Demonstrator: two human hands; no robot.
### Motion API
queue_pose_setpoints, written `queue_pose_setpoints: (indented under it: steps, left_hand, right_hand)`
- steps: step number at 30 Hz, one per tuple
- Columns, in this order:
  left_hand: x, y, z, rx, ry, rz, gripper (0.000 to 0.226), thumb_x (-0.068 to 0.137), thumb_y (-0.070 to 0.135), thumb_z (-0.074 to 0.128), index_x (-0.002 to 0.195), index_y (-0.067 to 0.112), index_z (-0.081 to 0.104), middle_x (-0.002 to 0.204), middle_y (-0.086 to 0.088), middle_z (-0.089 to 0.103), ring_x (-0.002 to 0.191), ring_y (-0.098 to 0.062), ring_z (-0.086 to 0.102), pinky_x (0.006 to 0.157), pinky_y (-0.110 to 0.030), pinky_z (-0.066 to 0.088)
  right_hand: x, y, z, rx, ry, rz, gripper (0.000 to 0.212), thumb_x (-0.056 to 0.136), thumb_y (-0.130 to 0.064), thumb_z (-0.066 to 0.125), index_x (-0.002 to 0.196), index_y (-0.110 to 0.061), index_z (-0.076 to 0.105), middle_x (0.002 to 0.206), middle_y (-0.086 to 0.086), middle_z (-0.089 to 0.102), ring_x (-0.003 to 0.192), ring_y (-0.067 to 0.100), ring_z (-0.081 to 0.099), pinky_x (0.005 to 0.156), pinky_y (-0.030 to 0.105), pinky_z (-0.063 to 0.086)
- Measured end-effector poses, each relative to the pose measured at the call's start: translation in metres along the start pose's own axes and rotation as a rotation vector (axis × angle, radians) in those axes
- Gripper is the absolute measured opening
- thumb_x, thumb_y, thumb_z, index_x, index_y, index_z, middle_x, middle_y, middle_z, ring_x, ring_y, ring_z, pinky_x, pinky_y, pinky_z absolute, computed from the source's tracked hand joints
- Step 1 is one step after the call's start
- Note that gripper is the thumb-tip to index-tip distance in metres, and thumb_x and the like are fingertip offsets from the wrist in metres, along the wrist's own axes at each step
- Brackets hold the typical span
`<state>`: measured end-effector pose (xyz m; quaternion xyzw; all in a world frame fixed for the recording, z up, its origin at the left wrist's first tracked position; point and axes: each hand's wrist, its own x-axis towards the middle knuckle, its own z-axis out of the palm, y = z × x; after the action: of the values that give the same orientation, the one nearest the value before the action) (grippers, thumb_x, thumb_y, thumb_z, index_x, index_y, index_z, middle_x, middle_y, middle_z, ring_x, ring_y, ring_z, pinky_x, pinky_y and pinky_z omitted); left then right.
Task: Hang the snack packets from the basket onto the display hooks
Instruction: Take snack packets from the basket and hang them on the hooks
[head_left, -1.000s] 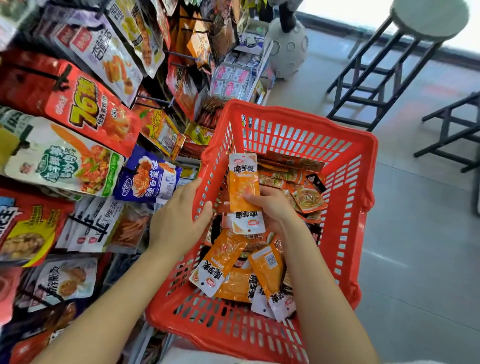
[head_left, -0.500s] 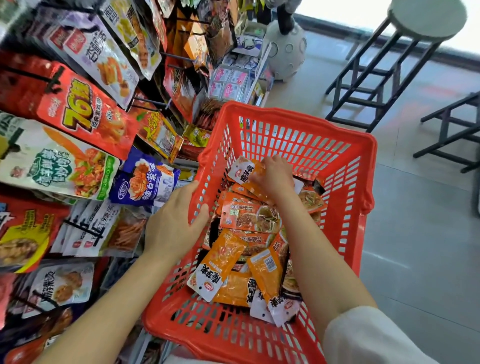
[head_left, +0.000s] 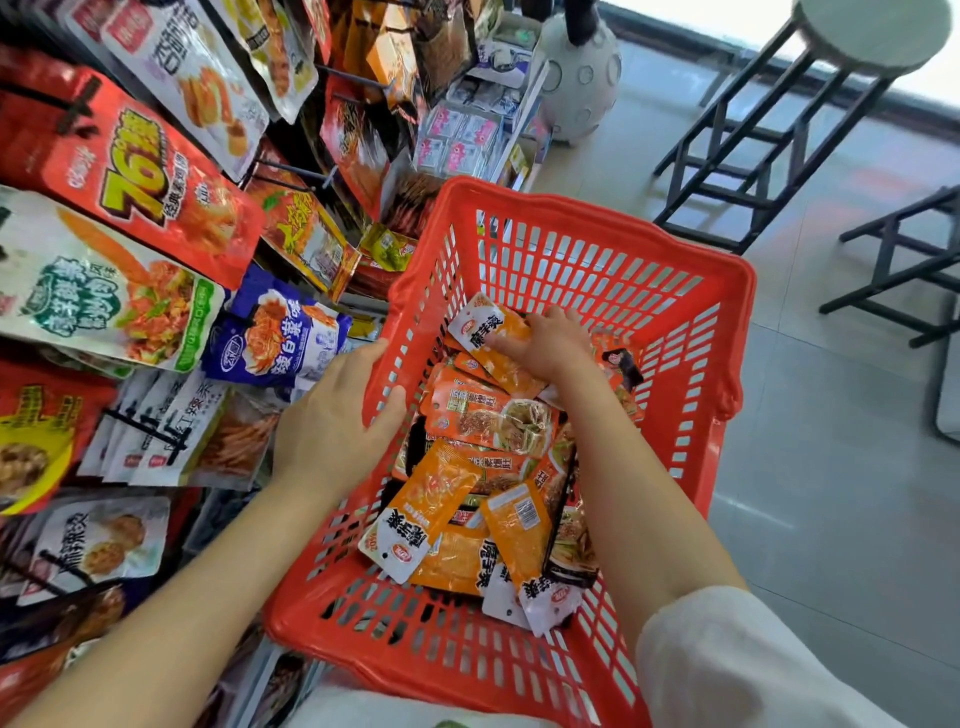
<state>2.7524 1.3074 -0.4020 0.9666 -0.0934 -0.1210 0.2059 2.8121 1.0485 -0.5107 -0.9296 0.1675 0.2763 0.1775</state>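
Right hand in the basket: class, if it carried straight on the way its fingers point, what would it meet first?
The right hand points left across the orange packet it holds; beyond that, probably the basket wall beside the rack, though depth is unclear.

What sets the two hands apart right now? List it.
The left hand grips the red basket by its left rim, thumb inside the wall; the right hand is down inside the basket, holding an orange packet.
The left arm is bare to the frame's edge; the right arm shows a white sleeve.
Both reach forward from the bottom of the view.
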Motion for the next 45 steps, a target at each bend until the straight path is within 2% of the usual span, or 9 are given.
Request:
queue_pose_setpoints:
  steps: [5, 9, 16, 21, 26, 33, 37, 41, 45]
  left_hand:
    - [0.000, -0.001, 0.000, -0.003, 0.001, -0.003, 0.050, 0.102, 0.037, 0.053, 0.148, 0.020, 0.044, 0.148, -0.003, 0.052, 0.127, -0.027, 0.057, 0.090, -0.045, 0.050]
    - [0.001, -0.001, 0.000, -0.008, 0.001, -0.009, 0.051, 0.102, 0.038, 0.052, 0.149, 0.021, 0.043, 0.147, -0.003, 0.052, 0.125, -0.027, 0.058, 0.089, -0.043, 0.050]
    - [0.000, 0.003, -0.003, -0.009, 0.005, -0.009, 0.051, 0.102, 0.037, 0.051, 0.149, 0.021, 0.042, 0.148, -0.003, 0.051, 0.124, -0.026, 0.058, 0.088, -0.042, 0.050]
    - [-0.001, 0.005, -0.006, -0.004, -0.010, -0.030, 0.051, 0.103, 0.039, 0.048, 0.151, 0.023, 0.039, 0.147, -0.002, 0.051, 0.123, -0.026, 0.058, 0.086, -0.040, 0.048]
    - [-0.001, 0.005, -0.007, 0.015, -0.018, -0.025, 0.051, 0.104, 0.040, 0.046, 0.151, 0.023, 0.037, 0.149, 0.000, 0.049, 0.126, -0.025, 0.055, 0.088, -0.041, 0.048]
    - [-0.002, 0.006, -0.008, 0.015, -0.012, -0.006, 0.051, 0.104, 0.042, 0.045, 0.151, 0.027, 0.036, 0.149, 0.000, 0.048, 0.125, -0.026, 0.056, 0.085, -0.040, 0.049]
    - [-0.004, 0.009, -0.011, 0.040, -0.036, 0.012, 0.059, 0.101, 0.049, 0.049, 0.150, 0.020, 0.039, 0.153, -0.002, 0.041, 0.137, -0.022, 0.043, 0.098, -0.043, 0.045]
    - [-0.014, 0.033, -0.017, -0.401, 0.035, 0.071, 0.069, 0.080, 0.070, 0.057, 0.131, 0.023, 0.057, 0.137, 0.004, 0.051, 0.126, -0.006, 0.049, 0.107, -0.028, 0.039]
    - [-0.031, 0.068, -0.017, -1.128, -0.401, -0.253, 0.080, 0.058, 0.083, 0.073, 0.125, 0.042, 0.057, 0.130, 0.010, 0.065, 0.122, -0.013, 0.062, 0.108, -0.042, 0.047]
  right_hand:
    - [-0.013, 0.001, 0.015, 0.095, 0.013, 0.016, 0.104, 0.081, -0.088, 0.040, 0.153, -0.014, 0.034, 0.162, 0.018, 0.021, 0.150, 0.038, 0.015, 0.119, 0.057, 0.015]
    - [-0.019, -0.003, 0.011, 0.132, 0.055, -0.028, 0.098, 0.077, -0.083, 0.057, 0.138, -0.008, 0.042, 0.145, 0.014, 0.042, 0.137, 0.036, 0.036, 0.112, 0.050, 0.031]
    - [-0.042, -0.016, 0.017, 0.050, 0.216, -0.086, 0.094, 0.071, -0.074, 0.072, 0.131, -0.006, 0.048, 0.133, 0.011, 0.052, 0.126, 0.030, 0.046, 0.106, 0.042, 0.038]
    - [-0.061, -0.019, 0.007, 0.278, 0.064, -0.096, 0.086, 0.070, -0.052, 0.087, 0.137, -0.013, 0.049, 0.132, 0.009, 0.058, 0.116, 0.031, 0.058, 0.091, 0.045, 0.052]
    - [-0.074, -0.013, 0.002, 0.378, -0.108, -0.130, 0.091, 0.072, -0.030, 0.090, 0.146, -0.014, 0.041, 0.148, 0.006, 0.050, 0.124, 0.031, 0.056, 0.097, 0.047, 0.053]
    - [-0.104, -0.012, -0.014, 0.801, 0.070, -0.127, 0.083, 0.080, -0.038, 0.083, 0.147, -0.013, 0.041, 0.138, 0.006, 0.055, 0.117, 0.029, 0.059, 0.099, 0.048, 0.052]
    - [-0.126, -0.014, -0.034, 1.042, 0.164, -0.204, 0.042, 0.083, -0.033, 0.082, 0.118, -0.027, 0.060, 0.107, -0.004, 0.072, 0.095, 0.019, 0.072, 0.080, 0.040, 0.062]
    - [-0.154, -0.013, -0.051, 1.312, 0.115, -0.284, 0.040, 0.086, -0.024, 0.078, 0.122, -0.019, 0.062, 0.106, -0.001, 0.076, 0.093, 0.015, 0.074, 0.075, 0.029, 0.058]
    - [-0.178, -0.030, -0.047, 1.647, 0.033, -0.290, 0.063, 0.081, -0.027, 0.078, 0.136, -0.013, 0.051, 0.114, 0.007, 0.074, 0.097, 0.022, 0.073, 0.077, 0.035, 0.059]
